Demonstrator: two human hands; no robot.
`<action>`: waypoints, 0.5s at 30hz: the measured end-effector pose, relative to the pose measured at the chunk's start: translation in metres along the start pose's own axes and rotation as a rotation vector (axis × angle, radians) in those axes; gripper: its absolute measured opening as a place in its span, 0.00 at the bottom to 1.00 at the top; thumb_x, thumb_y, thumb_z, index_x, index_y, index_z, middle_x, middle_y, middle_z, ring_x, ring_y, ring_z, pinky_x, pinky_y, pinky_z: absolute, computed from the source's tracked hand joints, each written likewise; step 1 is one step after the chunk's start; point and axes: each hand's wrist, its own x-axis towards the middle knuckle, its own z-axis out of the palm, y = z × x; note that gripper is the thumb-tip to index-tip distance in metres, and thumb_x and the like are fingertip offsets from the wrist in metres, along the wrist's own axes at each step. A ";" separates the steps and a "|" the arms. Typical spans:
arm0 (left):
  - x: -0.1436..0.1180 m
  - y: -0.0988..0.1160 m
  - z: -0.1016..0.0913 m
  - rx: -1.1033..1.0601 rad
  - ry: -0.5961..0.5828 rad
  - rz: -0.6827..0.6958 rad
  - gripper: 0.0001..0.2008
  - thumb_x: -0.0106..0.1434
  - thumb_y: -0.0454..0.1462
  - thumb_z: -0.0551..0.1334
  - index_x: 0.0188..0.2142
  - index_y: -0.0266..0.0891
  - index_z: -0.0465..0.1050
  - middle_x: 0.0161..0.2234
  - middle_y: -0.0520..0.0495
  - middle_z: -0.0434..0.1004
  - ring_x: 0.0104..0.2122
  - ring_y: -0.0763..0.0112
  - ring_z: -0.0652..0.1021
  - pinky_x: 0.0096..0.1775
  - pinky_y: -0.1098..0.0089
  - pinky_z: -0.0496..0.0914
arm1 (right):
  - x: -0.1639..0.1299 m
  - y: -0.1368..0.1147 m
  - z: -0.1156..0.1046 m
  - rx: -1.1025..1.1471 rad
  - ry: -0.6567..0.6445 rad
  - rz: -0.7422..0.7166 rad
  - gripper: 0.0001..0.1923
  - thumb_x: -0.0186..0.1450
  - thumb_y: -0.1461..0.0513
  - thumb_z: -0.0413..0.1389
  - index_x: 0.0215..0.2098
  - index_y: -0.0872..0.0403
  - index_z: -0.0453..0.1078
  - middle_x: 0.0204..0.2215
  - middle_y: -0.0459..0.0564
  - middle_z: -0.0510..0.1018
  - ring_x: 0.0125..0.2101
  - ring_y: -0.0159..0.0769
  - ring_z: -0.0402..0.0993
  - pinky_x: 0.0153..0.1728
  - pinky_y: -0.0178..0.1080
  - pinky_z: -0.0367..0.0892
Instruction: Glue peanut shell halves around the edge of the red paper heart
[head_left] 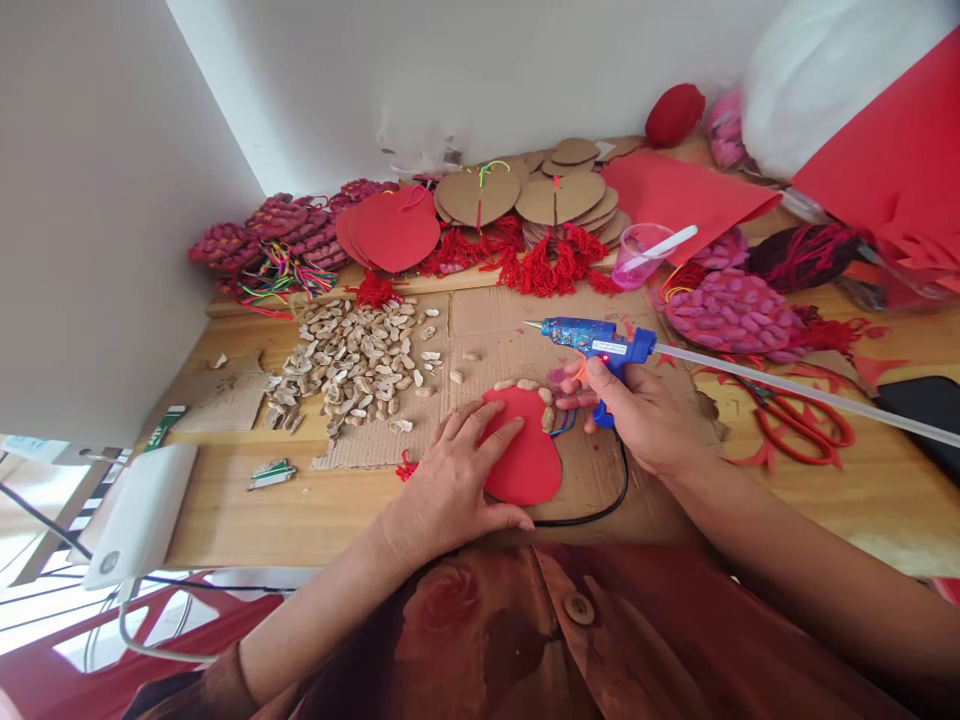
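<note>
Red felt, cut as a gourd shape [525, 460], is lying under the left hand [450, 480], spread flat and pinning it. Just right of it, the right hand [645, 420] is gripping a blue glue gun [600, 345]. Peanut shells [529, 385] are edging only its top; most of the rim is waiting bare. Beyond it, a shell pile [352, 360] is sitting.

red scissors [795, 425], pink cup [636, 262]
</note>
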 end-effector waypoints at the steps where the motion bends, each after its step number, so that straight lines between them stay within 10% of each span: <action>1: 0.000 0.001 0.001 0.008 -0.002 0.000 0.50 0.55 0.60 0.71 0.68 0.38 0.62 0.68 0.30 0.61 0.68 0.39 0.61 0.65 0.37 0.62 | -0.001 -0.001 0.000 -0.014 -0.003 0.003 0.25 0.65 0.39 0.60 0.39 0.52 0.73 0.37 0.52 0.83 0.31 0.38 0.85 0.16 0.29 0.69; 6: 0.005 -0.004 -0.003 0.010 -0.033 0.016 0.40 0.63 0.48 0.71 0.69 0.38 0.61 0.69 0.32 0.62 0.69 0.44 0.62 0.66 0.41 0.63 | -0.005 -0.004 -0.002 -0.067 -0.033 0.021 0.25 0.65 0.40 0.59 0.39 0.52 0.74 0.34 0.49 0.81 0.23 0.36 0.83 0.10 0.28 0.62; 15: 0.011 -0.012 -0.019 -0.010 -0.133 0.090 0.20 0.69 0.37 0.64 0.60 0.48 0.75 0.68 0.41 0.65 0.69 0.48 0.62 0.66 0.43 0.64 | 0.010 0.004 -0.004 -0.127 -0.073 -0.177 0.23 0.69 0.40 0.55 0.41 0.48 0.78 0.38 0.49 0.84 0.28 0.34 0.80 0.31 0.38 0.78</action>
